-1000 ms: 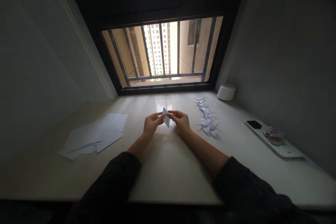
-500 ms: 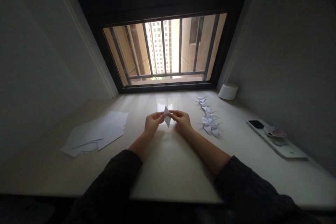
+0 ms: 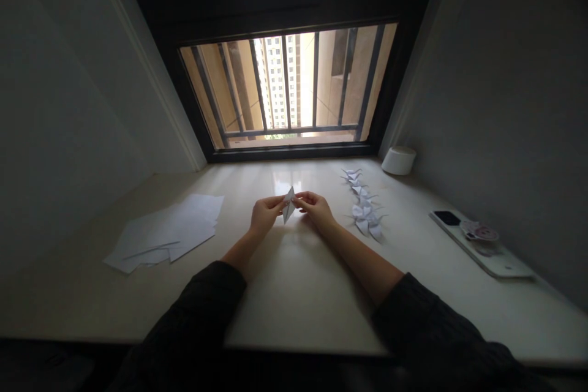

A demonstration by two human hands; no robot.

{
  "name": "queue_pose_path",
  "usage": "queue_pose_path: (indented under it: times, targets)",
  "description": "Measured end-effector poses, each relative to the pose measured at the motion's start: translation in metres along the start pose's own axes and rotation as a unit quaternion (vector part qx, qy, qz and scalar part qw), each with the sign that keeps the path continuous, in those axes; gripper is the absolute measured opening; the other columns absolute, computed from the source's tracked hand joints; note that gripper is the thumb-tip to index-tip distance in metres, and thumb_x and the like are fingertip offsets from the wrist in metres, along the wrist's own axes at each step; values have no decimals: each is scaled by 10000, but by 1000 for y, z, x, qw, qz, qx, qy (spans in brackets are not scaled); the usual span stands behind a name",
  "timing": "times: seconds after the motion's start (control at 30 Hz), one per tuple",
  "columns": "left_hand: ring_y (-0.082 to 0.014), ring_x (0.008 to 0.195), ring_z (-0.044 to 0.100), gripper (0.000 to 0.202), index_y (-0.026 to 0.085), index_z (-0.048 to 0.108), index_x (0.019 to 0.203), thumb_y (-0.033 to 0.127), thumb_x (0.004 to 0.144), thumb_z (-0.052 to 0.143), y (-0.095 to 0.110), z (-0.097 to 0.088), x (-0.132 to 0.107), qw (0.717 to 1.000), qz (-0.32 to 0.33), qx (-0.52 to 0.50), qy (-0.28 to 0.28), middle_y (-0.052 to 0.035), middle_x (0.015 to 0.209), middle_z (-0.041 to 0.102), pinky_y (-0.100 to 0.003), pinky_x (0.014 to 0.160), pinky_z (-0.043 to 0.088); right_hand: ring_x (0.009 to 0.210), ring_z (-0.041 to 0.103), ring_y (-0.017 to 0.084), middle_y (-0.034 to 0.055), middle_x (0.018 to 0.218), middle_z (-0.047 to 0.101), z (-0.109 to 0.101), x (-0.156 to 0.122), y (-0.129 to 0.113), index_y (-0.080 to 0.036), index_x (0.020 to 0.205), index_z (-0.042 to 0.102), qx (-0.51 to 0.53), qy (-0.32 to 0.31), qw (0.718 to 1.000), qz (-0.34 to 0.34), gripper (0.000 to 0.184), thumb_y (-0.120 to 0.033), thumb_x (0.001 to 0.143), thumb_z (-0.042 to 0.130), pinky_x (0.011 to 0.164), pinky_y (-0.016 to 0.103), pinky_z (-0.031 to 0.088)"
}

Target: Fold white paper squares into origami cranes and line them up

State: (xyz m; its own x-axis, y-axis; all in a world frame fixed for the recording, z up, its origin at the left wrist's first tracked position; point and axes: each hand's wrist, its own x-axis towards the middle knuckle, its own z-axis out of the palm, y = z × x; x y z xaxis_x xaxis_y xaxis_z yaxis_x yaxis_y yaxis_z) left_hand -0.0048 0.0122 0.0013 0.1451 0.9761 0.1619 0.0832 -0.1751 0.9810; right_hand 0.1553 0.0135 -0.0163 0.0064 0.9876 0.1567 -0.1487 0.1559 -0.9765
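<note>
Well, both hands [image 3: 264, 216] [image 3: 318, 211] pinch folded paper [image 3: 289, 206]; the phone's [image 3: 475, 248] mark [image 3: 508, 267] is illegible.

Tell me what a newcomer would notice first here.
Probably the bright, dark-framed window at the back. Below it, centred, two hands pinch a folded white paper piece. To their right runs a line of folded paper figures; to their left lie loose white sheets.

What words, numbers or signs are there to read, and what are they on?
None can be read.
Phone: a tiny mark near its closer end, too small to read.
Round grip on it: a blurry picture, no readable words.
Folded paper and loose sheets: no writing shows.
</note>
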Motion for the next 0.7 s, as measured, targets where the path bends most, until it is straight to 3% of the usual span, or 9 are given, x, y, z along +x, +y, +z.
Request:
queue_pose_path:
  times: [0.1, 0.2, 0.37, 0.7]
  targets:
    - [-248, 931, 647, 386, 195, 702, 1006, 423, 696, 674, -1, -6, 3, 993, 48, 112, 4, -69, 985, 706, -328, 784, 503, 647, 586, 148, 41, 722, 675, -2, 1, -4, -192, 892, 702, -5, 9, 1000, -21, 383, -486, 647, 677, 599, 270, 433]
    - [-234, 937, 644, 326, 224, 705, 1000, 383, 722, 651, -1, -8, 3, 982, 69, 175, 0, -52, 999, 702, -306, 804, 484, 617, 556, 135, 33, 672, 651, -2, 0, -8, -183, 828, 722, -8, 23, 999, -25, 349, -479, 649, 672, 590, 265, 418]
    - [-226, 867, 657, 330, 232, 694, 1031, 344, 723, 653, 1, -5, 1, 983, 91, 157, -12, -57, 960, 713, -296, 746, 488, 584, 529, 122, 12, 608, 614, -3, -2, -9, -185, 727, 721, 15, 29, 999, -8, 334, -504, 635, 675, 568, 254, 403]
    - [-225, 853, 652, 309, 228, 709, 998, 356, 722, 656, 3, -4, 1, 985, 107, 137, -15, -64, 943, 717, -300, 732, 487, 588, 521, 124, 15, 591, 599, -4, -1, -6, -173, 748, 734, 41, 57, 997, 12, 359, -499, 601, 701, 562, 253, 402]
